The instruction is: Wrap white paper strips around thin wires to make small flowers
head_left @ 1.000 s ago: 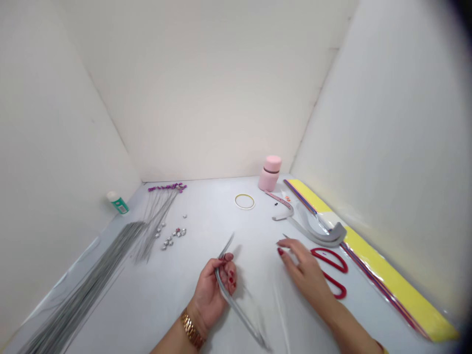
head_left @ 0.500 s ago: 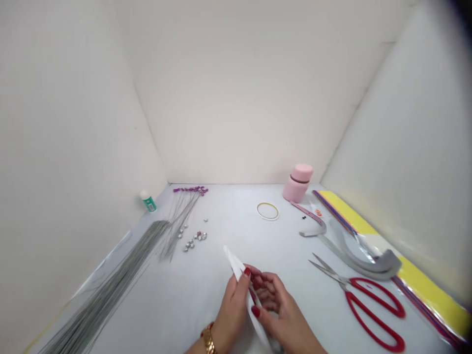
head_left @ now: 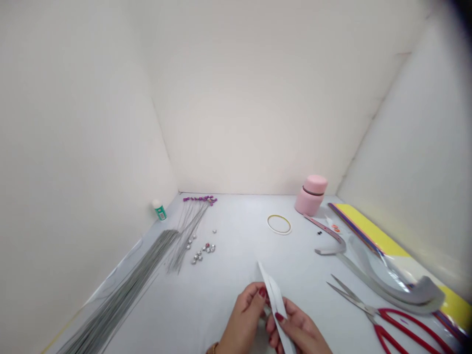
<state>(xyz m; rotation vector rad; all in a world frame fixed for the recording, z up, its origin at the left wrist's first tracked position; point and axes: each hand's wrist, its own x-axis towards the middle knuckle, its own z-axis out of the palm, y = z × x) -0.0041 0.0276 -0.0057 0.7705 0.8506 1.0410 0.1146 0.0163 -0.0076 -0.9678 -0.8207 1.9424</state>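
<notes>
A white paper strip (head_left: 275, 295), narrow and doubled over, stands up between my hands at the bottom of the head view, its pointed end towards the back. My left hand (head_left: 245, 314) pinches its left side between a red-nailed thumb and fingers. On the right side, my right hand (head_left: 300, 327) grips the lower part, thumb on top and fingers curled beneath. The strip's lower end runs out of the picture. To the right of my hands lie scissors (head_left: 368, 309) with red handles, blades slightly apart.
On the left lie a bundle of grey wires (head_left: 125, 290), purple-tipped stems (head_left: 201, 199), small silver pieces (head_left: 202, 250) and a glue stick (head_left: 160, 210). A ring (head_left: 279, 224) and pink jar (head_left: 311, 195) stand farther back. Grey strips (head_left: 391, 292) and yellow sheets (head_left: 368, 228) are at right.
The whole view has shifted, so the table things appear lower and farther right. My hands have turned the paper strip more upright, and its doubled layers now show more.
</notes>
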